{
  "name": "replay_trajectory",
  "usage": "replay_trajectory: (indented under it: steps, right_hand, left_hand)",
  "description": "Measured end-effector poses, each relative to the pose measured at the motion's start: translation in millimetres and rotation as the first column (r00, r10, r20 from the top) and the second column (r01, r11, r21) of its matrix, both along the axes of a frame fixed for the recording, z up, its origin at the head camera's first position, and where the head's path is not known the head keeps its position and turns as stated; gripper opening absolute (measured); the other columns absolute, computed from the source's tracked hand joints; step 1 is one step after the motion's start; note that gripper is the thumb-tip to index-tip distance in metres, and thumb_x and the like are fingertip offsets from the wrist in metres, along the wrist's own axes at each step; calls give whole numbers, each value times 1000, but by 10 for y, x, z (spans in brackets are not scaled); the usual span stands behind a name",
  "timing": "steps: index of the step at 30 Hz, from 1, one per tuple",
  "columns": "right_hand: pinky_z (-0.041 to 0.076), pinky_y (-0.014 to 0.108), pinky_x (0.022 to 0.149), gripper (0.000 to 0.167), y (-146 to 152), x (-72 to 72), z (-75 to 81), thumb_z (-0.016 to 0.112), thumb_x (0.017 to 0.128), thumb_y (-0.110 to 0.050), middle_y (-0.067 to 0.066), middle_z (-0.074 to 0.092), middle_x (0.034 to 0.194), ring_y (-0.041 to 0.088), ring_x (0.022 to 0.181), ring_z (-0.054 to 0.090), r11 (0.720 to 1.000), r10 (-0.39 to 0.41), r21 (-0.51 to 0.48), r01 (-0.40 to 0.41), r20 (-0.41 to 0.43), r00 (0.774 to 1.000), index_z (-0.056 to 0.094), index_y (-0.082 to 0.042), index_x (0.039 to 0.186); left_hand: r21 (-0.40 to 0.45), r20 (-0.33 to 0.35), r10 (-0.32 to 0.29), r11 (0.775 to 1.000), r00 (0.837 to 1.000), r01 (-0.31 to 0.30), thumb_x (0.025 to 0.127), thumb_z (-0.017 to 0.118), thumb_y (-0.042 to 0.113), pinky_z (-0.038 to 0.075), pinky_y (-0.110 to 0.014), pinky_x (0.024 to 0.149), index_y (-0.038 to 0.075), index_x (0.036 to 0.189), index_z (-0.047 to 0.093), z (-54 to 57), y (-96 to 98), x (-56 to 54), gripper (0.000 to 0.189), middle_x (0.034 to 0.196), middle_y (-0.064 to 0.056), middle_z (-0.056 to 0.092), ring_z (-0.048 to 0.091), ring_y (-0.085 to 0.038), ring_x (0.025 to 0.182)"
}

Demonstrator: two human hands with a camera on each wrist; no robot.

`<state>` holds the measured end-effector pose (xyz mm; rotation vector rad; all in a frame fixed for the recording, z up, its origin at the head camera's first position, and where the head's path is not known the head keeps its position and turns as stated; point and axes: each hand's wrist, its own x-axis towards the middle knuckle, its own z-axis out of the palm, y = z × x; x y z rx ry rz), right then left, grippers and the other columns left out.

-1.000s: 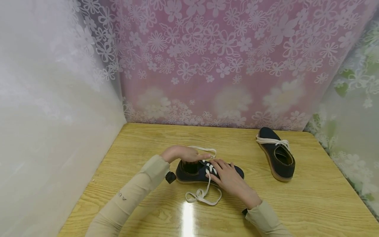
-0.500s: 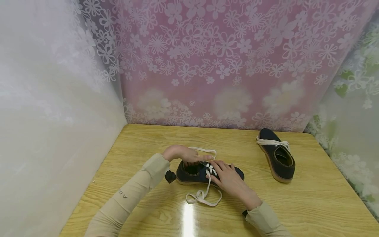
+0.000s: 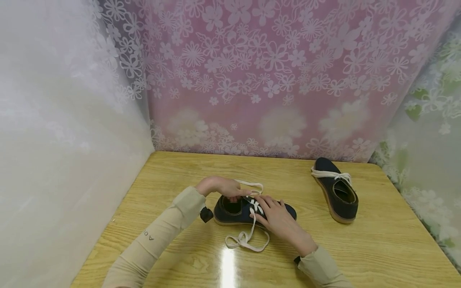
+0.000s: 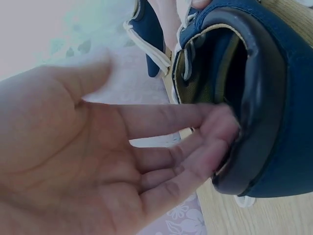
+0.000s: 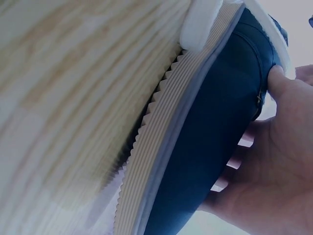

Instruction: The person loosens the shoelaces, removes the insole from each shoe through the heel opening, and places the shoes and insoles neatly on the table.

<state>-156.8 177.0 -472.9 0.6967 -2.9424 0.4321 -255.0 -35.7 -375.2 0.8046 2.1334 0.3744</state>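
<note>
The navy fabric lace-up shoe with a tan sole (image 3: 244, 218) lay sole-down on the yellow wood-grain table (image 3: 180, 172). Your left hand (image 3: 226, 188) had its fingertips inside the shoe's opening, thumb apart from them; your right hand (image 3: 280, 218) rested across the shoe's front half, fingers slightly apart. A flat white lace (image 3: 255, 249) curled on the shoe's near side; a second navy shoe (image 3: 329, 184) sat beyond its toe.

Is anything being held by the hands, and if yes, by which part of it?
The right hand holds the nearer shoe around its front part, beside the white laces. The left hand reaches into its opening, showing no clear grip.
</note>
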Motion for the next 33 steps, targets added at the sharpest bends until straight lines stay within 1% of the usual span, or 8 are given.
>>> replay_trajectory:
  steps: [1,3,7,11,16,19,27,33]
  right_hand:
    - [36,72,104,63,1,0,-3,56,102,-49,17,53,143,40,130,53,1000,-2,-2,2,4,1000,49,-8,149]
    - [35,72,104,63,1,0,-7,56,102,-50,17,52,143,40,131,52,1000,-3,-5,4,12,1000,49,-8,149]
    - [35,72,104,63,2,-3,-16,55,102,-50,17,52,144,39,132,52,1000,-7,-7,7,14,1000,49,-8,149]
    - [35,72,104,63,-1,-4,-22,54,102,-50,16,52,144,39,131,52,1000,-7,-10,7,11,1000,48,-9,149]
    - [34,72,105,64,-2,1,-27,54,102,-50,16,52,144,39,133,51,1000,-6,-15,6,22,1000,48,-8,150]
    - [34,72,105,64,-3,1,-30,54,102,-51,17,52,145,40,133,50,1000,-9,-16,9,28,1000,48,-8,150]
    - [34,72,105,65,-10,-9,-22,54,103,-51,17,51,146,40,134,49,1000,-13,-19,13,34,999,47,-8,151]
    - [35,72,104,64,-5,-15,-22,54,102,-51,16,52,145,40,133,51,1000,-11,-16,11,19,1000,47,-9,150]
  left_hand:
    - [-1,-27,-11,1000,1000,11,112,36,41,45,-27,75,-5,99,66,-4,0,0,56,79,-1,56,48,-9,67]
    - [-4,-48,-53,999,997,53,112,41,24,39,-26,67,-6,90,64,-13,6,-5,44,73,-2,50,40,-11,62]
    - [2,-90,-84,996,992,85,108,48,10,47,-22,67,-3,98,72,-12,1,-7,29,79,-3,61,56,-11,67]
    - [37,-57,-41,998,998,43,107,51,8,57,-28,74,-4,101,72,-32,-25,-23,25,89,-12,67,70,-20,84]
    - [105,20,59,993,998,-61,106,54,8,60,-31,72,0,105,75,-60,-72,-43,23,90,-12,68,70,-22,80]
    - [129,38,73,989,997,-78,105,57,11,60,-30,70,-4,102,75,-73,-84,-45,24,86,-12,69,71,-21,77]
    - [137,-50,74,988,996,-67,97,71,13,60,-29,68,7,102,78,-94,-87,-27,11,95,-3,74,71,-18,74]
    - [170,-79,80,983,994,-65,97,68,7,59,-28,69,6,107,76,-127,-133,-35,12,104,-7,74,70,-16,78]
